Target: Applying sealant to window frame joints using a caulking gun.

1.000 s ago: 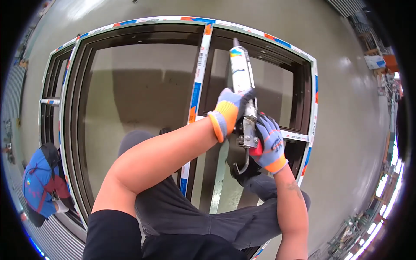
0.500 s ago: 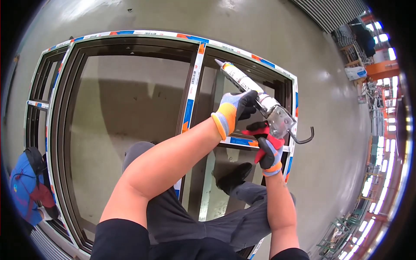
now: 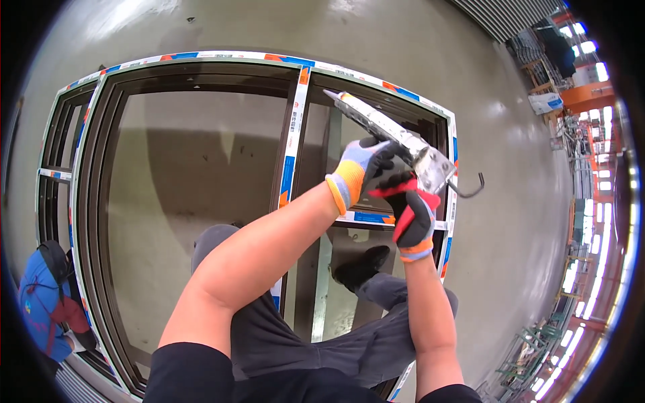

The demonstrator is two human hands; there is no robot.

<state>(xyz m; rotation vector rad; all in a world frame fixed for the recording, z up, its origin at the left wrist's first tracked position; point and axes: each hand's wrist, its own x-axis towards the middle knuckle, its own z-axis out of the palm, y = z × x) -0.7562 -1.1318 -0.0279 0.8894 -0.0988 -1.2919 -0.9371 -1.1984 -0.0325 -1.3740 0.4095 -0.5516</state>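
A caulking gun [image 3: 430, 168] with a white sealant cartridge [image 3: 369, 119] is held above the right part of a large dark frame [image 3: 290, 144] edged with printed protective tape. Its pale nozzle points up and to the left; a bent black rod sticks out at the rear. Around the red handle and trigger my right hand [image 3: 415, 218] is closed, in a grey-and-black glove with an orange cuff. My left hand [image 3: 363, 168], gloved alike, has its fingers curled against the gun's underside, supporting the barrel. Part of its grip is hidden.
At the lower left a person in a blue top [image 3: 44, 292] bends over the frame's far-left side. My shoe [image 3: 363, 267] stands inside the frame, between its bars. Racks and stacked materials [image 3: 571, 154] line the right side, and a corrugated surface [image 3: 504, 17] lies at the top right.
The caulking gun has shifted slightly left and rolled, so its metal cradle shows more. My right hand has turned on the handle. The person at lower left has moved a hand.
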